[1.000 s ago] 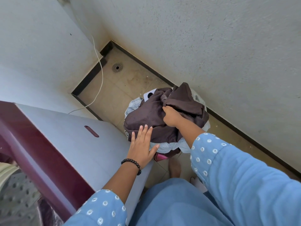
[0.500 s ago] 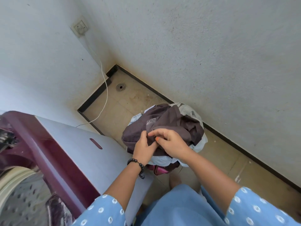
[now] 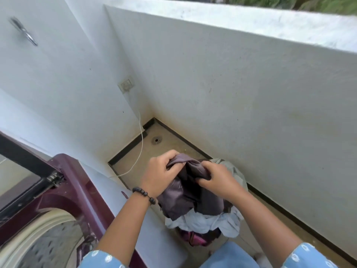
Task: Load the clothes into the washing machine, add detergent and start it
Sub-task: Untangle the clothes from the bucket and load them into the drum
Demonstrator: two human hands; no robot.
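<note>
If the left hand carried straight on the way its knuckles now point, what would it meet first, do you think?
The left hand, gripping the dark brown garment, points toward the corner; first would probably be the bare floor near the drain, then the wall. Depth is unclear.

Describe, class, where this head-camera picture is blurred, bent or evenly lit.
Head view: soft, even daylight without hard shadows; motion blur smears the metal fitting on the left wall and the greenery; wide-angle distortion tilts the walls; both hands and the dark garment stay fairly sharp.
</note>
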